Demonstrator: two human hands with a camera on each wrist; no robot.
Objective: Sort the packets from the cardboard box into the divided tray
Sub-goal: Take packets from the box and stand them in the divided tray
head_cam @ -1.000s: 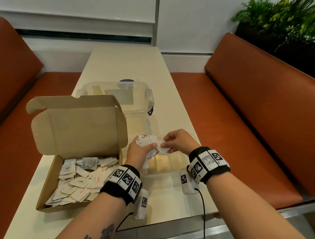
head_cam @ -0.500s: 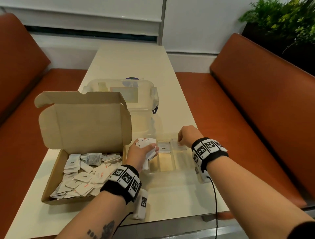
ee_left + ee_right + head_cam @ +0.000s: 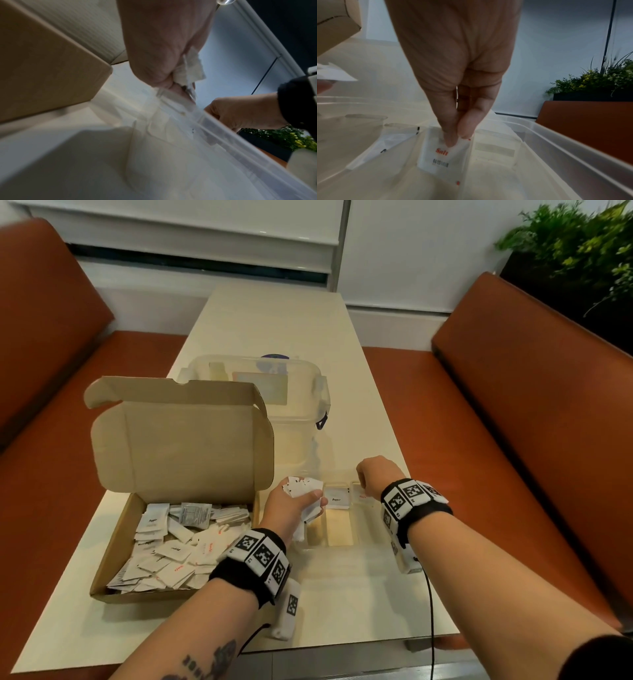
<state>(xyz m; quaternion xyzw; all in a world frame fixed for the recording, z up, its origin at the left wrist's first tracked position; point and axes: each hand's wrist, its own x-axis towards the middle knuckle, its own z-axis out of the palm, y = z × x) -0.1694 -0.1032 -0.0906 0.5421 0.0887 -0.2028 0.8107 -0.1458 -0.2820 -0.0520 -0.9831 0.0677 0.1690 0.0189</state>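
An open cardboard box at the left holds several white packets. My left hand grips a bunch of white packets beside the box, over the left end of the clear divided tray. My right hand reaches into the tray's far right part; in the right wrist view its thumb and finger pinch a white salt packet with red lettering, which hangs low inside a compartment. A pepper packet lies in the neighbouring compartment.
A clear lidded plastic tub stands behind the box and tray. The cream table runs away between two orange benches. The box's raised lid stands just left of my left hand. A planter sits at the far right.
My right hand left the bunch in my left hand and carried one packet right and forward into the tray. The left hand stayed put with its bunch.
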